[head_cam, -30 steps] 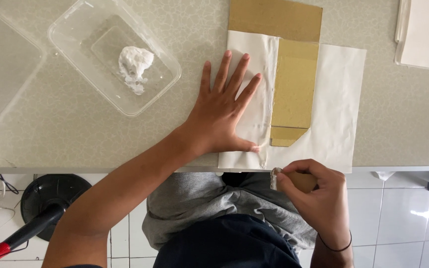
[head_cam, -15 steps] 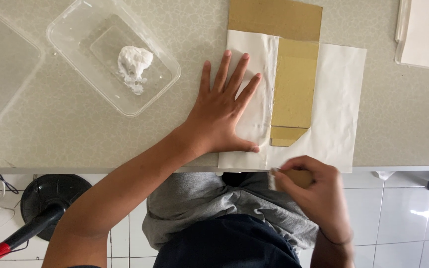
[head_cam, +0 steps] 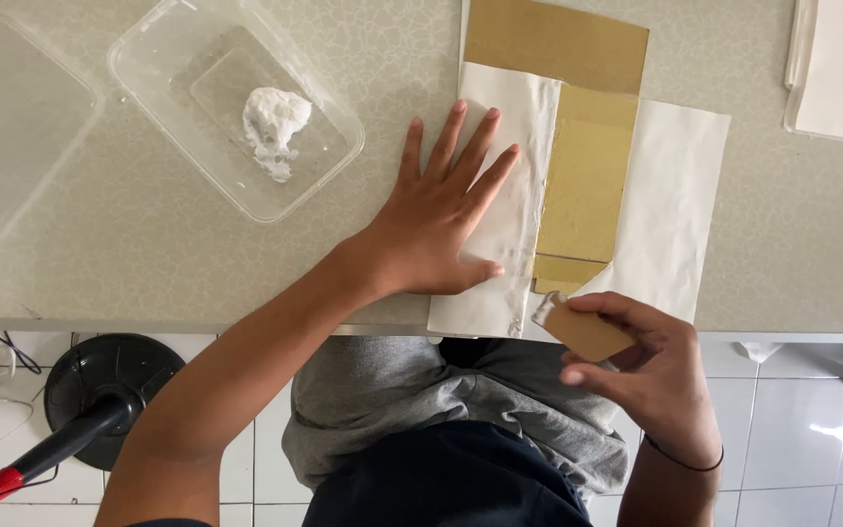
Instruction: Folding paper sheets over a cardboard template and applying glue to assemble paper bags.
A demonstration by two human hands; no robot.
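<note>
Cardboard scrap [head_cam: 585, 330], pinched by right hand [head_cam: 648, 376], has edged toward paper [head_cam: 500, 195]; left hand [head_cam: 436, 210] stays spread flat on it.

- A paper sheet [head_cam: 680, 195] is laid at frame centre-right, with a cardboard piece [head_cam: 578, 146] on it.
- The left hand [head_cam: 436, 220] is pressed flat on the sheet's left fold.
- A small card scrap [head_cam: 585, 330] is pinched in the right hand [head_cam: 651, 376], lower right.
- A plastic container [head_cam: 236, 107] is placed upper left, a lid [head_cam: 12, 127] further left.

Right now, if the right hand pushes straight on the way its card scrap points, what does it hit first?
Likely the lower end of the brown cardboard strip; the right hand holds the small card piece just short of it. Height above the paper unclear.
</note>
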